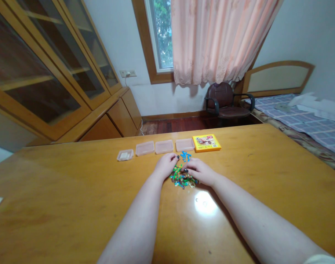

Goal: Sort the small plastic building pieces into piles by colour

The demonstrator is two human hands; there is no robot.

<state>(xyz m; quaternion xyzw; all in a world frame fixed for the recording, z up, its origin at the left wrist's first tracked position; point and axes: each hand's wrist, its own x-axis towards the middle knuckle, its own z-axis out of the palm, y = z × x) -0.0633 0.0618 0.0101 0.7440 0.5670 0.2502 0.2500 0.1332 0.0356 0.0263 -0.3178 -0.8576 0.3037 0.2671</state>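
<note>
A pile of tiny building bricks (184, 181), in green, brown, blue and cream, lies loose on the wooden table (82, 205). My left hand (165, 165) rests at the pile's left edge, its fingers curled in and the thumb close to the index finger. From the right, my right hand (201, 171) reaches over the pile with thumb and index finger drawn together. Whatever either hand pinches is too small to make out. Just beyond the fingers, a separate cluster of blue bricks (186, 156) sits between the hands and the containers.
Clear shallow plastic trays (164, 146) stand in a row behind the bricks, with a smaller clear box (125, 155) at the left end. A yellow box (206, 143) lies at the row's right end. Past the table's far edge is an office chair (224, 99).
</note>
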